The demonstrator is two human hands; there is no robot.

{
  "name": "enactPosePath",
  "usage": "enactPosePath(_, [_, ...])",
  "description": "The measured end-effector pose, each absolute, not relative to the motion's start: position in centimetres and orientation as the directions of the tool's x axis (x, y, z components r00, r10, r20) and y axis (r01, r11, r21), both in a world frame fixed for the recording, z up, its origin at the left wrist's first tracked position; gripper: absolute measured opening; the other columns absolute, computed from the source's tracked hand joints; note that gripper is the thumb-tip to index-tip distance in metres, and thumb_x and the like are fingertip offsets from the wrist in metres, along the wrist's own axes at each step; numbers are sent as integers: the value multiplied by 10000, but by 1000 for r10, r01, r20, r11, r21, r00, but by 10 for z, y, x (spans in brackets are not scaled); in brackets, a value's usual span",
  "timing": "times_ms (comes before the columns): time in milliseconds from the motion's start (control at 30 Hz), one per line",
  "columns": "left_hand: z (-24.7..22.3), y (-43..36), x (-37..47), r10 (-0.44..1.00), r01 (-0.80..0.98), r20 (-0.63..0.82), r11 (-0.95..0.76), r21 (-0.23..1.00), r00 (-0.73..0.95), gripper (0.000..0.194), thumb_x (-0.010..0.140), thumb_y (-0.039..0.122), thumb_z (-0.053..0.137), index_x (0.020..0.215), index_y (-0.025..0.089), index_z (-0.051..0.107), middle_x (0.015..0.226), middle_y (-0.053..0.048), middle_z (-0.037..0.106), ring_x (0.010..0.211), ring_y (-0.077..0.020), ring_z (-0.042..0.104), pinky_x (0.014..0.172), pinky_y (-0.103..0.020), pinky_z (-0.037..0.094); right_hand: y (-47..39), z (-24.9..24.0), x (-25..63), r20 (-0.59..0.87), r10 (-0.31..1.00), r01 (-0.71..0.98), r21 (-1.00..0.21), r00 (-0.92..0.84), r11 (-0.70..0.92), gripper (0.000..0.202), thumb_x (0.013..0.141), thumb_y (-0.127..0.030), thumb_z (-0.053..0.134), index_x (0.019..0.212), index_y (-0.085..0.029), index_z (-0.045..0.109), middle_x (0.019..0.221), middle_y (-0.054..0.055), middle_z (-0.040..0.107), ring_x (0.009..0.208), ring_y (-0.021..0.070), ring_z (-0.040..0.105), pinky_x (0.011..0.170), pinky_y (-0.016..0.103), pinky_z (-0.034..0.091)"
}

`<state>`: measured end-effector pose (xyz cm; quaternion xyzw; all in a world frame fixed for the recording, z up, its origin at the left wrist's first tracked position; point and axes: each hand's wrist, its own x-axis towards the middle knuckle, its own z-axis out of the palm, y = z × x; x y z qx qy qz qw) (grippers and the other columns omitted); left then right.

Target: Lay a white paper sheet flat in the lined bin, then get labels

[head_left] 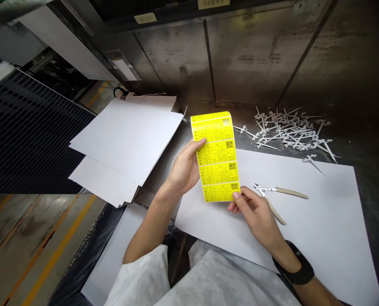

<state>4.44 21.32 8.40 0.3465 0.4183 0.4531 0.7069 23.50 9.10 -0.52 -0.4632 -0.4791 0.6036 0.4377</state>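
A strip of yellow printed labels (219,157) with QR codes is held up between my two hands, its top end curling back. My left hand (186,163) grips its left edge, the thumb lying across the front. At the lower right corner, my right hand (253,210) pinches the strip between thumb and fingers. Just beyond the right hand lie nippers (267,190) with beige handles, spread apart on a large white sheet (323,229). A black band (296,263) is on my right wrist.
A heap of white plastic ties (294,129) lies at the back right of the metal bench. White sheets (128,136) are stacked on the left, partly over the bench edge. A metal panel (240,55) stands behind. Dark ribbed material (26,136) is at far left.
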Motion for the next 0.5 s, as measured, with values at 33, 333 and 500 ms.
enactPosePath(33, [85, 213, 45, 932, -347, -270, 342, 873, 241, 305, 1045, 360, 575, 1278, 199, 688, 1350, -102, 764, 1352, -349, 679, 1106, -508, 587, 91, -5, 235, -140, 972, -84, -984, -189, -158, 436, 1222, -538, 611, 944, -214, 699, 915, 25, 718, 833, 218, 662, 792, 287, 526])
enactPosePath(333, [88, 211, 39, 981, -227, -60, 102, 968, 185, 298, 1074, 425, 635, 1270, 221, 726, 1277, -88, 784, 1240, -306, 738, 1022, -415, 632, 87, -7, 233, -161, 967, -102, -978, -196, -183, 506, 1211, -617, 610, 925, -209, 701, 882, 40, 711, 829, 231, 644, 789, 296, 503])
enactPosePath(500, [141, 223, 3, 894, 127, 425, -409, 904, -141, 266, 1076, 417, 698, 1273, 239, 673, 1194, -48, 790, 1064, -217, 792, 916, -294, 656, 83, -11, 220, -149, 974, -176, -968, -169, -178, 785, 1186, -837, 394, 1066, -157, 766, 779, 76, 688, 696, 238, 635, 662, 307, 535])
